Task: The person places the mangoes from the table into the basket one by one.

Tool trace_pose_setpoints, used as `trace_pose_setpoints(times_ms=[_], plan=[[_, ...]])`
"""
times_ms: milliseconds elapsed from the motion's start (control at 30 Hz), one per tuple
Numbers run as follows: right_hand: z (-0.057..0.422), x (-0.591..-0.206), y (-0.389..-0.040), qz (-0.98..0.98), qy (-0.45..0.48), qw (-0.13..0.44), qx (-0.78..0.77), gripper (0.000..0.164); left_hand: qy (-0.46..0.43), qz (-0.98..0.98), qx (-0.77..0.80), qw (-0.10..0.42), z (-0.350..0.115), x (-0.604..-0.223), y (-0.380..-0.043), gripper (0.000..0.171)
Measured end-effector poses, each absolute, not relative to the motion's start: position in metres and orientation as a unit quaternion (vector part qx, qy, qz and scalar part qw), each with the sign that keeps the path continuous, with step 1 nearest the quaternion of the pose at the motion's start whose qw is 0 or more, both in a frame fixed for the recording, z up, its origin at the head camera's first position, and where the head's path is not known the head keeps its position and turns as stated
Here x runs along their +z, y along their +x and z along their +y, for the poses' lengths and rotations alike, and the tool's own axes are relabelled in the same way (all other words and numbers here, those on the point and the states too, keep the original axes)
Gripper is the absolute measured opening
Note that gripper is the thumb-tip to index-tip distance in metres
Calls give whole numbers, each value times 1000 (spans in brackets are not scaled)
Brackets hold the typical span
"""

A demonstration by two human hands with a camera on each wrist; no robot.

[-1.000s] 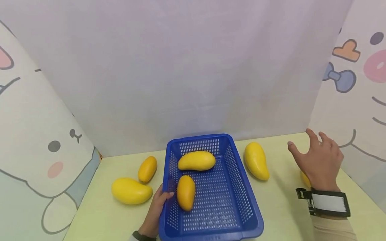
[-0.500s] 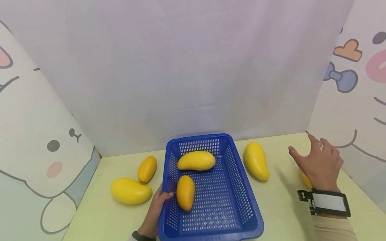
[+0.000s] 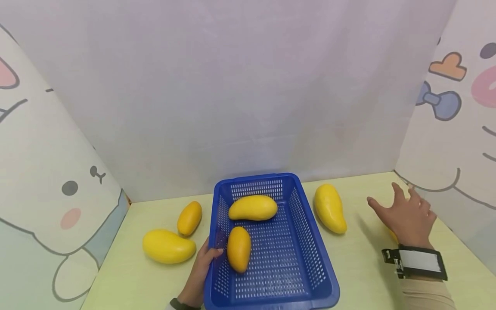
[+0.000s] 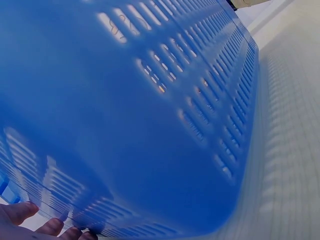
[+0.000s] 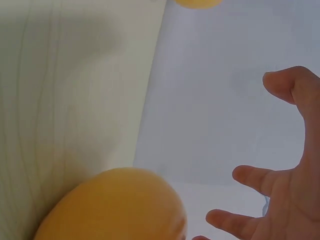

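Right hand (image 3: 410, 219) spread above a mango (image 5: 115, 207) near the surface's (image 3: 364, 280) right edge.
From where I stand, the mango, mostly hidden, lies beneath that hand, the nearer one; its fingers are parted, holding nothing. I can't make out the fruit's long axis. The left hand (image 3: 201, 263) grips the blue basket (image 3: 277, 258) by its left wall.

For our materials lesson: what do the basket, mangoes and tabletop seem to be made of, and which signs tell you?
Basket: probably moulded plastic, slightly glossy; evenly repeated slots and rounded corners suggest it.
Mangoes: smooth, softly shiny surface; real fruit or artificial models, the look leaves it open.
Tabletop: fairly matte, perhaps wood or wood-look covering, given faint grain lines.
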State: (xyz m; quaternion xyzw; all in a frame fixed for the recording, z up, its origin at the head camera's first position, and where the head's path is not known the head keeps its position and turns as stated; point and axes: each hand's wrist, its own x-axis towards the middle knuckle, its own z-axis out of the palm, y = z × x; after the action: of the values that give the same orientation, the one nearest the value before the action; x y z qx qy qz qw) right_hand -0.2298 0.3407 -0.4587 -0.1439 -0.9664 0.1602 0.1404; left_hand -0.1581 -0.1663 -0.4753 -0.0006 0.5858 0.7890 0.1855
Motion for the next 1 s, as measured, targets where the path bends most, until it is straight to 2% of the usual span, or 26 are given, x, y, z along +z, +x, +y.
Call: trace_pose_setpoints(times_ms=[233,1000], plan=[[343,-469,-230,-968,-145,122,164,98,5,584,790,187,-166,-475,-159,64],[359,-484,-228,-968,-154,110,167,96,-5,588,784,197,-168,-479,-161,66]])
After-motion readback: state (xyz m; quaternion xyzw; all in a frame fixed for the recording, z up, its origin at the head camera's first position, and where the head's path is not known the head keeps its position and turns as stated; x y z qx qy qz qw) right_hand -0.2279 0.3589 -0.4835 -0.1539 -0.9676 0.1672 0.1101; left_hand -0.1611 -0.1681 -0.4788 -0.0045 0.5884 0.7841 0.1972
